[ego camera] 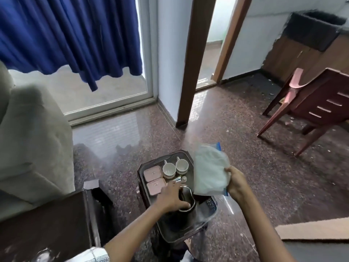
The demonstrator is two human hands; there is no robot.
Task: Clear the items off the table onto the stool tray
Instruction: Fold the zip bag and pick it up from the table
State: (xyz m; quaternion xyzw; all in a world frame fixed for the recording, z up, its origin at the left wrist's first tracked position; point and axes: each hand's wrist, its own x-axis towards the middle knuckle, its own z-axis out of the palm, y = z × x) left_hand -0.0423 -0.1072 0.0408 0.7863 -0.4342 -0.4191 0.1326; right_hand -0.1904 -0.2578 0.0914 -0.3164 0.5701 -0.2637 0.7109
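While the dark tray (151, 167) sits on a stool beside the dark table (47, 220), the left hand (172, 195) curls its fingers over the rim of a metal kettle (187, 201) standing on it. The right hand (236, 183) pinches a clear bag of white cloth (209, 171) above the tray's right edge, hiding that side. Two cups (174, 168) and two pink boxes (154, 179) fill the far end; small packets between are blurred.
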